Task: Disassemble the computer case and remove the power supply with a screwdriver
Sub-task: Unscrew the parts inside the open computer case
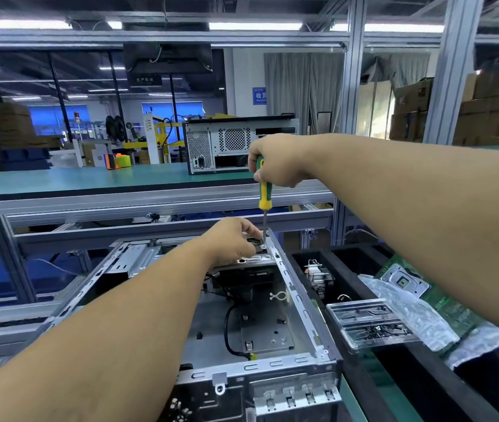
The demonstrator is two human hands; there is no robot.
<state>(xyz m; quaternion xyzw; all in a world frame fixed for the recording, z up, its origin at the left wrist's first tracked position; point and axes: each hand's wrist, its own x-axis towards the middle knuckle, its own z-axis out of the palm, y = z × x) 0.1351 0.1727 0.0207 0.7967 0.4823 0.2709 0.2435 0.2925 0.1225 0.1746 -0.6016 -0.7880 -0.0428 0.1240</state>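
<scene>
Currently my right hand (275,161) grips the screwdriver (264,190) upright at the computer case (300,303) far corner; left hand (231,240) fingers pinch beside the tip. Risk: tilt strips the screw.

Bright ceiling tubes (254,25) light the scene evenly; wide-angle edges bend, background slightly soft.

Both bare forearms extended forward; right hand (275,161) fisted, raised; left hand (230,240) lower, fingers (249,228) curled, pinching.
</scene>
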